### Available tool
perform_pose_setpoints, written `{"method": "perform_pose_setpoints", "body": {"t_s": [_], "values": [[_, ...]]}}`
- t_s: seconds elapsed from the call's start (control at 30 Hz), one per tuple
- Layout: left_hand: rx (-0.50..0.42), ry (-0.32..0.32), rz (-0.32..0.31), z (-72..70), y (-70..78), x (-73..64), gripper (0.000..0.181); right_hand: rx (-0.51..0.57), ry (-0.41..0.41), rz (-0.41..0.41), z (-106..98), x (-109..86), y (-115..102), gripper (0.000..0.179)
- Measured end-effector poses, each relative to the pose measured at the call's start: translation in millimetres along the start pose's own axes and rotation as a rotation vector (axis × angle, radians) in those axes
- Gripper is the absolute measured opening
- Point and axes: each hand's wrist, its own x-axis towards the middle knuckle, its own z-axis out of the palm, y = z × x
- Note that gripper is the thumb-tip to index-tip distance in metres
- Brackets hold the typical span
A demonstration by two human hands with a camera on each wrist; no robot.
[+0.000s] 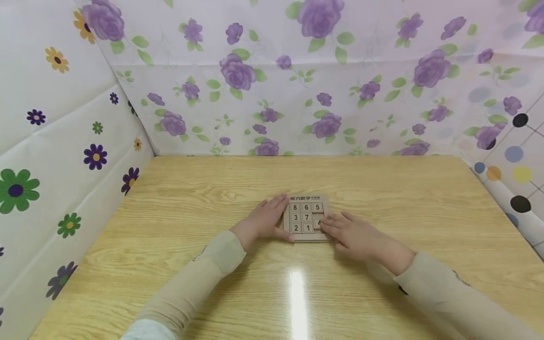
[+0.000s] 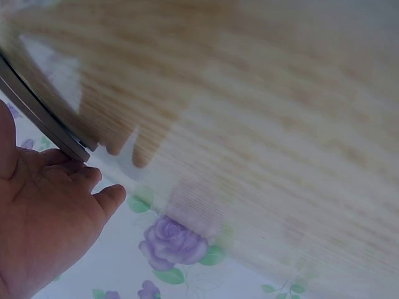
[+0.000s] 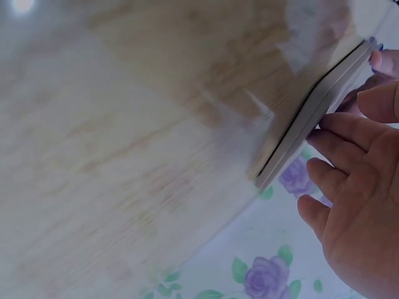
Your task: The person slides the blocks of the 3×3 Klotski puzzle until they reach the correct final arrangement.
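Note:
A flat sliding number puzzle (image 1: 299,238) lies on the table, its numbered tiles showing 8, 6, 5 along the top, then 3, 7, then 2, 1. In the right column the 4 tile (image 1: 318,225) stands between the middle and bottom rows, partly covered by fingertips. My left hand (image 1: 264,219) holds the puzzle's left side, fingers along the upper edge and thumb at the lower left corner. With extended fingers, my right hand (image 1: 354,236) touches the 4 tile from the right. In the right wrist view, the puzzle's side edge (image 3: 312,115) appears beside the fingers.
The wood-grain table (image 1: 204,189) spreads out around the puzzle, with a bright light reflection in front. A purple-flowered cloth (image 1: 272,94) hangs behind its far edge. Patterned coverings stand at the left (image 1: 63,141) and right (image 1: 505,179) sides.

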Motion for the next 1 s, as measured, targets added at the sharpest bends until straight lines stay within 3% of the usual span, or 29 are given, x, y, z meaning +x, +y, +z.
{"method": "perform_pose_setpoints", "body": {"t_s": [0.53, 0.77, 1.0], "values": [[0.006, 0.005, 0.002, -0.5, -2.1, 0.0, 0.116, -0.005, 0.03, -0.045, -2, -2.5, -6, 0.047], [0.003, 0.009, -0.002, -1.3, -0.4, -0.1, 0.116, -0.005, 0.031, -0.049, -6, 18.7, -7, 0.05], [-0.005, 0.006, 0.001, -1.7, 1.3, -2.0, 0.115, 0.02, -0.043, -0.024, -2, 37.6, -10, 0.051]]}}
